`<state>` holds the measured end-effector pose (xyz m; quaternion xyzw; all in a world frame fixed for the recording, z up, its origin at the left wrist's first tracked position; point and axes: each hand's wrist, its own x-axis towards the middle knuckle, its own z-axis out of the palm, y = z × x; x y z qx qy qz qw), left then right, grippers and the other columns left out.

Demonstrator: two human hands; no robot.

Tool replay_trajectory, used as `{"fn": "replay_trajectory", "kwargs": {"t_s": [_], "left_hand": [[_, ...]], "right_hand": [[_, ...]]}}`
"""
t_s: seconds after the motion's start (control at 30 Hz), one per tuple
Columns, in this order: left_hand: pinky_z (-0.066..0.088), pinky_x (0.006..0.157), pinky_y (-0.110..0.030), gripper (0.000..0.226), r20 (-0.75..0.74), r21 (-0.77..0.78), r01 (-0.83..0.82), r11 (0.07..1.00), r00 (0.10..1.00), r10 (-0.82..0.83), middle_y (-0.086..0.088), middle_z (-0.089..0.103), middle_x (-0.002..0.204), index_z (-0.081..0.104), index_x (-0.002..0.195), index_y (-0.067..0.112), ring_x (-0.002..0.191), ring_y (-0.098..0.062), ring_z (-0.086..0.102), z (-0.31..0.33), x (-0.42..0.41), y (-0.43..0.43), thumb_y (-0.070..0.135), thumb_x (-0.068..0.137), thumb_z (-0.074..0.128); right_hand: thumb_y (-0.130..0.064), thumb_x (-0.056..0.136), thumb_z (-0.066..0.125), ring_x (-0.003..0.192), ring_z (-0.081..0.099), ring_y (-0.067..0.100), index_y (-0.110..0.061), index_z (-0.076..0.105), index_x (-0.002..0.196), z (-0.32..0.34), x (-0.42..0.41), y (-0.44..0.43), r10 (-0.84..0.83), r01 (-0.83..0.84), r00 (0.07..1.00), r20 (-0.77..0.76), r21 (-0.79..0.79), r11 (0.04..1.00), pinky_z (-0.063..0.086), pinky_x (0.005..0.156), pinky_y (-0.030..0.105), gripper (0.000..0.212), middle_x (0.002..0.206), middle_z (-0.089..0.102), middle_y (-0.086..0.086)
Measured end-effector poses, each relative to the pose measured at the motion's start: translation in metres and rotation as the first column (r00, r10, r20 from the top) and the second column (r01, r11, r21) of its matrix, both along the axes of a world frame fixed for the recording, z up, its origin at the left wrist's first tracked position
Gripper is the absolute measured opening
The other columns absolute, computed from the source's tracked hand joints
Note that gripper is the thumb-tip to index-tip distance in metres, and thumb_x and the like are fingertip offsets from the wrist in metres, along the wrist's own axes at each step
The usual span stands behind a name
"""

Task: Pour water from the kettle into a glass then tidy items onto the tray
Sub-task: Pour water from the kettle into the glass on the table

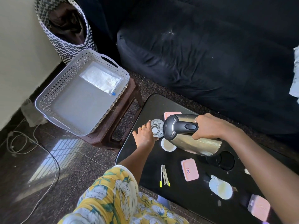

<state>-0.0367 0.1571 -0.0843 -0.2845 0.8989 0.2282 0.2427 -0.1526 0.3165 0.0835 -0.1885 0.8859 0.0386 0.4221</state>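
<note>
Dark speckled floor tiles surround a low black counter that stands in front of a dark sofa. On this counter the right hand has its grip wrapped tight around the black handle of a steel kettle, which is tipped far over to the left so its spout end sits above a clear glass. The left hand rests against the near side of the glass, fingers curled partly around it, steadying it upright. Whether water is running cannot be told. A white round lid lies just under the kettle's body, and a pink box shows behind the kettle. Nearer the person lie small metal tongs with yellow tips, a pink lid, a white mug on its side, and another pink container at the counter's right end. The kettle's round black base sits on the counter below the right forearm. Left of the counter, a grey perforated tray sits on a brown stool, holding only a clear zip bag. A zigzag-patterned basket stands by the wall.
</note>
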Motion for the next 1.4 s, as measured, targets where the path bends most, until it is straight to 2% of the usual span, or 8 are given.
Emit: {"fn": "replay_trajectory", "kwargs": {"t_s": [0.37, 0.6, 0.97, 1.13, 1.4], "left_hand": [[0.031, 0.105, -0.042, 0.084, -0.025, 0.021, -0.019, 1.0, 1.0, 0.02, -0.001, 0.05, 0.137, 0.025, 0.144, 0.026, 0.128, -0.023, 0.045, -0.001, 0.004, -0.001, 0.044, 0.077, 0.072], [0.034, 0.101, -0.042, 0.077, -0.069, 0.058, -0.077, 0.995, 0.994, 0.081, 0.0, 0.055, 0.132, 0.034, 0.137, 0.024, 0.124, -0.024, 0.049, -0.005, 0.007, 0.0, 0.042, 0.074, 0.075], [0.035, 0.101, -0.043, 0.069, -0.11, 0.09, -0.109, 0.99, 0.987, 0.118, 0.001, 0.057, 0.128, 0.04, 0.132, 0.025, 0.121, -0.023, 0.051, -0.003, 0.014, -0.005, 0.04, 0.074, 0.074], [0.036, 0.1, -0.042, 0.065, -0.117, 0.078, -0.093, 0.993, 0.988, 0.101, 0.001, 0.056, 0.128, 0.04, 0.132, 0.025, 0.122, -0.022, 0.051, -0.002, 0.016, -0.006, 0.039, 0.077, 0.072], [0.036, 0.1, -0.043, 0.064, -0.118, 0.076, -0.087, 0.993, 0.988, 0.096, 0.0, 0.056, 0.13, 0.04, 0.133, 0.024, 0.122, -0.023, 0.051, -0.002, 0.018, -0.006, 0.039, 0.079, 0.07]], "right_hand": [[-0.027, 0.065, 0.066, 0.052, 0.045, 0.019, -0.012, 0.044, 0.064, 0.005, 0.002, -0.003, 0.019, -0.019, 1.0, 0.001, 0.002, 1.0, 0.033, 0.046, 0.027, 0.027, 0.073, 0.049, 0.001], [-0.028, 0.065, 0.066, 0.054, 0.045, 0.02, -0.014, 0.042, 0.064, 0.006, 0.001, -0.003, 0.011, -0.011, 1.0, 0.012, 0.0, 1.0, 0.032, 0.046, 0.027, 0.028, 0.074, 0.046, 0.0], [-0.03, 0.063, 0.066, 0.051, 0.045, 0.019, -0.011, 0.051, 0.067, 0.002, 0.004, 0.0, 0.008, -0.008, 1.0, 0.007, -0.012, 1.0, 0.033, 0.047, 0.029, 0.026, 0.069, 0.055, 0.003], [-0.032, 0.064, 0.067, 0.055, 0.052, 0.021, -0.005, 0.059, 0.077, 0.002, 0.005, 0.0, 0.013, -0.013, 1.0, -0.002, -0.007, 1.0, 0.036, 0.049, 0.029, 0.031, 0.08, 0.065, 0.009], [-0.03, 0.066, 0.066, 0.052, 0.047, 0.019, -0.01, 0.051, 0.068, 0.004, 0.006, -0.003, 0.027, -0.027, 1.0, 0.005, -0.01, 1.0, 0.032, 0.047, 0.028, 0.026, 0.071, 0.056, 0.004]]}}
